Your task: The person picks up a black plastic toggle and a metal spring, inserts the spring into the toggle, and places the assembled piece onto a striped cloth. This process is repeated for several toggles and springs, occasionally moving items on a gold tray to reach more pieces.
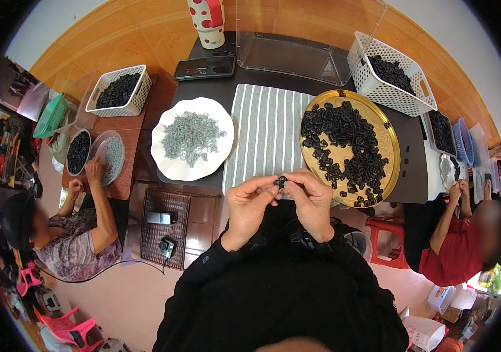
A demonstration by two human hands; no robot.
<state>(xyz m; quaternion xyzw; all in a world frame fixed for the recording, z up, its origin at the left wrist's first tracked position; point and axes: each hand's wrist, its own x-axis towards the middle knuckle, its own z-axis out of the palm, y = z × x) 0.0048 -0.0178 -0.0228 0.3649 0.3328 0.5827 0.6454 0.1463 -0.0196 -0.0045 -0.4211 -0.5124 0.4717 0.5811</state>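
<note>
My left hand [248, 208] and my right hand [311, 205] meet at the near edge of the table, fingertips pinched together. Between them is a small black plastic piece [282, 180], which both hands grip; its exact kind is too small to tell. Under and beyond the fingers lies a grey-and-white striped cloth [268, 129]. Left of the cloth, a white wavy-rimmed plate [165, 161] bears a heap of small grey pieces [193, 136]. To the right, a gold tray [396, 158] carries many loose black plastic pieces [344, 126].
A phone [204, 67], a spotted tumbler [208, 23] and a clear plastic box [291, 58] stand at the back. A white basket [391, 88] of black pieces is at the back right. Co-workers sit at left [80, 234] and right [456, 246]. A red stool [388, 240] stands behind the table's right end.
</note>
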